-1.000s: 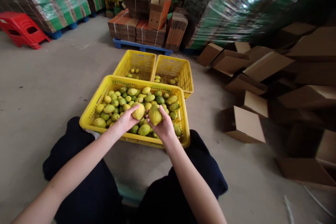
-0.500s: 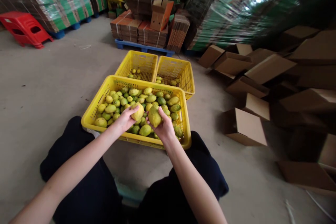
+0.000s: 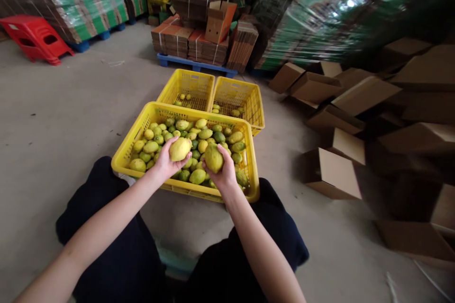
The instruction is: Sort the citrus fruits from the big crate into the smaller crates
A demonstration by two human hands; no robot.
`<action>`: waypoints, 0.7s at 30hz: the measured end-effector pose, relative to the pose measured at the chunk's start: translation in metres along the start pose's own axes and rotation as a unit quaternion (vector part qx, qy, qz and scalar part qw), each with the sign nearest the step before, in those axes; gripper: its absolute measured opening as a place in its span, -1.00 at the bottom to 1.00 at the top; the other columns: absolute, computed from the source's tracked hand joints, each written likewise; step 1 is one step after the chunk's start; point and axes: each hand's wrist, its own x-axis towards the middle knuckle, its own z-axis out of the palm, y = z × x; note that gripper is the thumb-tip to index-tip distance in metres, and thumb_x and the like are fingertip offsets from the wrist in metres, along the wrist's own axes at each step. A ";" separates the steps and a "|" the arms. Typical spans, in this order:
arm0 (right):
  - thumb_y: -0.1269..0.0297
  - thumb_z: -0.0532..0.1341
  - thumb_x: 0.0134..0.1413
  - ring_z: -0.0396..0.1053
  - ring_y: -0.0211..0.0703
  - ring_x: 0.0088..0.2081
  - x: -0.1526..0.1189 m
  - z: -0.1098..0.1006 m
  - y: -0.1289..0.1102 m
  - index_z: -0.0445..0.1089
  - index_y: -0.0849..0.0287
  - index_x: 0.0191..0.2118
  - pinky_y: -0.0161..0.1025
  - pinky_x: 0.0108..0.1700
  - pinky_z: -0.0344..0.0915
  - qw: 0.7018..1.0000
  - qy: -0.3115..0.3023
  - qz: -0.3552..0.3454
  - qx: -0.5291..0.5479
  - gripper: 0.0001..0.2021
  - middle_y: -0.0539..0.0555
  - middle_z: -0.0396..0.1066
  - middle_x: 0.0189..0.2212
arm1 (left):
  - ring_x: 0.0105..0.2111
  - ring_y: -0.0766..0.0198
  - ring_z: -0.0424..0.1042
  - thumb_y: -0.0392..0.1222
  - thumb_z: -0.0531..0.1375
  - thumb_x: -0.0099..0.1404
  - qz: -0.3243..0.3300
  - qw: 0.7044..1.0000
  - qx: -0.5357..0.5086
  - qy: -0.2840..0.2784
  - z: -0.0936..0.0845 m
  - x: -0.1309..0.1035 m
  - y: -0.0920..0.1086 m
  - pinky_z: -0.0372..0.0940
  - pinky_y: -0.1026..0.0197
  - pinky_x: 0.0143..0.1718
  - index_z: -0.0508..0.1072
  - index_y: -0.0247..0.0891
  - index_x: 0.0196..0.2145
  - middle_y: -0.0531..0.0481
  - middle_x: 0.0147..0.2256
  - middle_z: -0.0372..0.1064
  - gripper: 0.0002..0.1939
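Observation:
My left hand holds a yellow lemon over the large yellow crate. Just to the right, my right hand grips a greener lemon, its fingers partly hidden behind the fruit. The two lemons are apart. Below both hands the crate holds many yellow and green lemons. Behind it stand two smaller yellow crates, the left one and the right one, each with a few lemons on the bottom.
Open cardboard boxes lie piled on the floor at the right. A red stool stands at the far left. Flattened cartons rest on a blue pallet behind the crates, near wrapped green stacks. My knees flank the large crate.
My left hand has shifted slightly left with its lemon, which now shows more of its side. My right hand's lemon has moved a little to the right, widening the gap.

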 end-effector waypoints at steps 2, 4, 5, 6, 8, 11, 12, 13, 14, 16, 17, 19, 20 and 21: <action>0.19 0.32 0.06 0.47 -0.16 -0.46 0.003 -0.003 0.001 0.46 0.11 -0.31 -0.27 -0.47 0.42 1.000 -0.006 0.000 0.008 -0.87 -0.02 0.53 -0.47 | -0.56 0.25 0.43 -0.08 0.03 0.40 -0.005 1.000 -0.001 -0.017 -0.002 0.003 -0.001 0.37 0.30 -0.61 0.47 -0.42 -0.07 -0.12 -0.49 0.45 -0.62; 0.17 0.29 0.09 0.53 -0.10 -0.36 0.006 -0.005 0.002 0.48 0.14 -0.27 -0.23 -0.36 0.47 1.000 -0.026 0.003 0.014 -0.84 0.03 0.56 -0.42 | -0.58 0.25 0.40 -0.10 -0.04 0.41 -0.016 0.999 -0.003 -0.029 -0.003 0.005 -0.002 0.31 0.30 -0.65 0.47 -0.44 -0.03 -0.16 -0.47 0.47 -0.58; 0.18 0.28 0.10 0.55 -0.08 -0.32 0.007 -0.005 0.002 0.48 0.15 -0.26 -0.21 -0.32 0.48 0.999 -0.038 0.007 0.014 -0.83 0.05 0.57 -0.40 | -0.57 0.24 0.41 -0.13 -0.06 0.42 -0.021 0.999 -0.005 -0.032 -0.003 0.006 -0.002 0.31 0.29 -0.64 0.47 -0.43 -0.01 -0.17 -0.44 0.49 -0.57; 0.19 0.26 0.09 0.56 -0.06 -0.30 0.008 -0.005 0.003 0.48 0.15 -0.25 -0.19 -0.30 0.49 0.999 -0.045 0.013 0.012 -0.84 0.06 0.58 -0.39 | -0.54 0.22 0.45 -0.16 -0.07 0.42 -0.023 0.999 -0.008 -0.031 -0.003 0.006 -0.002 0.35 0.27 -0.60 0.46 -0.41 0.02 -0.18 -0.41 0.51 -0.58; 0.23 0.23 0.08 0.56 -0.05 -0.29 0.009 -0.004 0.004 0.47 0.13 -0.25 -0.17 -0.28 0.50 0.999 -0.043 0.023 0.010 -0.86 0.04 0.59 -0.39 | -0.45 0.19 0.52 -0.22 -0.07 0.42 -0.013 1.000 -0.016 -0.018 -0.003 0.007 -0.001 0.43 0.21 -0.49 0.43 -0.36 0.06 -0.16 -0.35 0.54 -0.60; 0.26 0.19 0.06 0.54 -0.06 -0.34 0.007 -0.001 0.003 0.45 0.11 -0.30 -0.13 -0.28 0.51 0.999 -0.016 0.021 0.021 -0.89 0.00 0.55 -0.46 | -0.41 0.15 0.56 -0.17 -0.02 0.44 0.006 1.000 -0.014 -0.007 0.000 0.006 -0.002 0.49 0.16 -0.40 0.44 -0.35 0.03 -0.12 -0.36 0.54 -0.64; 0.25 0.20 0.06 0.53 -0.07 -0.36 0.005 0.000 0.003 0.44 0.11 -0.31 -0.13 -0.28 0.52 1.000 -0.012 0.017 0.021 -0.89 -0.01 0.54 -0.48 | -0.42 0.15 0.56 -0.14 0.02 0.44 0.005 1.000 -0.008 -0.005 0.001 0.006 -0.002 0.50 0.16 -0.41 0.45 -0.35 0.00 -0.12 -0.38 0.53 -0.66; 0.22 0.22 0.06 0.52 -0.08 -0.39 0.002 0.001 0.002 0.44 0.11 -0.31 -0.15 -0.31 0.52 1.000 -0.013 0.011 0.018 -0.89 -0.02 0.52 -0.49 | -0.43 0.16 0.56 -0.12 0.06 0.43 0.002 1.000 -0.003 -0.003 0.001 0.005 -0.003 0.50 0.17 -0.42 0.45 -0.34 -0.04 -0.11 -0.39 0.52 -0.70; 0.20 0.26 0.04 0.51 -0.10 -0.42 0.000 0.002 0.001 0.44 0.12 -0.31 -0.17 -0.36 0.51 1.000 -0.019 0.006 0.011 -0.88 -0.02 0.52 -0.50 | -0.45 0.18 0.55 -0.12 0.11 0.40 -0.004 1.000 0.001 0.001 0.002 0.005 -0.004 0.50 0.20 -0.44 0.44 -0.33 -0.07 -0.09 -0.41 0.51 -0.74; 0.17 0.31 0.00 0.47 -0.15 -0.50 -0.004 0.004 -0.001 0.43 0.12 -0.32 -0.23 -0.50 0.44 0.999 -0.036 0.005 -0.004 -0.84 -0.03 0.51 -0.50 | -0.49 0.23 0.54 -0.18 0.19 0.35 -0.013 1.000 0.006 0.010 0.003 0.004 -0.006 0.49 0.26 -0.48 0.43 -0.30 -0.12 -0.05 -0.43 0.50 -0.82; 0.17 0.33 -0.02 0.45 -0.16 -0.54 -0.005 0.004 -0.002 0.42 0.12 -0.33 -0.26 -0.55 0.39 0.999 -0.038 0.009 -0.007 -0.83 -0.04 0.51 -0.51 | -0.51 0.25 0.53 -0.21 0.20 0.33 -0.016 1.000 0.007 0.012 0.003 0.003 -0.007 0.48 0.28 -0.50 0.42 -0.29 -0.14 -0.04 -0.44 0.50 -0.83; 0.17 0.34 -0.03 0.43 -0.17 -0.58 -0.006 0.004 -0.003 0.41 0.12 -0.36 -0.27 -0.59 0.36 0.999 -0.027 0.022 -0.002 -0.82 -0.04 0.49 -0.54 | -0.51 0.26 0.53 -0.23 0.21 0.31 -0.015 1.000 0.005 0.012 0.002 0.004 -0.010 0.48 0.29 -0.50 0.41 -0.30 -0.17 -0.04 -0.46 0.49 -0.85; 0.17 0.34 -0.02 0.43 -0.17 -0.59 -0.005 0.004 -0.003 0.41 0.12 -0.37 -0.26 -0.58 0.37 0.999 -0.018 0.027 0.005 -0.83 -0.03 0.49 -0.55 | -0.50 0.26 0.53 -0.23 0.19 0.30 -0.008 1.000 0.002 0.009 0.002 0.004 -0.011 0.48 0.28 -0.49 0.42 -0.31 -0.19 -0.04 -0.47 0.48 -0.87; 0.17 0.32 0.00 0.44 -0.16 -0.58 -0.004 0.003 -0.003 0.41 0.12 -0.37 -0.25 -0.56 0.39 0.999 -0.009 0.032 0.013 -0.84 -0.02 0.49 -0.56 | -0.51 0.26 0.52 -0.23 0.18 0.31 0.001 1.000 -0.001 0.005 0.002 0.004 -0.012 0.48 0.28 -0.50 0.42 -0.32 -0.21 -0.05 -0.48 0.48 -0.87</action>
